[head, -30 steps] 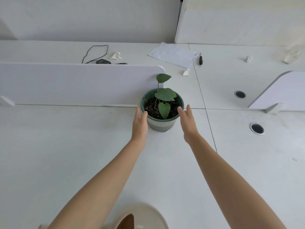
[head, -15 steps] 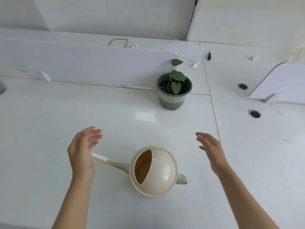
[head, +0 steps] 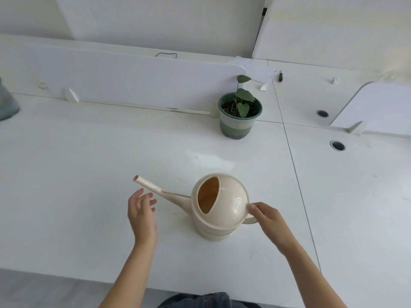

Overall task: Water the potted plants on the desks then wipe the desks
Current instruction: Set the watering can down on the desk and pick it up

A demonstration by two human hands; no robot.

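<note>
Cream plastic watering can (head: 219, 207) upright near white desk (head: 89, 174) front edge, bare surface around | spout (head: 155, 188) points 10 o'clock, handle (head: 251, 220) 4 o'clock | right hand (head: 270, 221) pinches handle; left hand (head: 142, 213) loosely spread beside spout, apart | potted plant (head: 240, 116) 12 o'clock, well apart, by divider panel (head: 133, 83); cable grommet (head: 337, 145) 2 o'clock.

Your watering can (head: 233, 203): smooth, glossy cream plastic. Your counter (head: 89, 185): smooth white surface, faintly reflective. Plant pot (head: 238, 127): plastic, duller finish.
</note>
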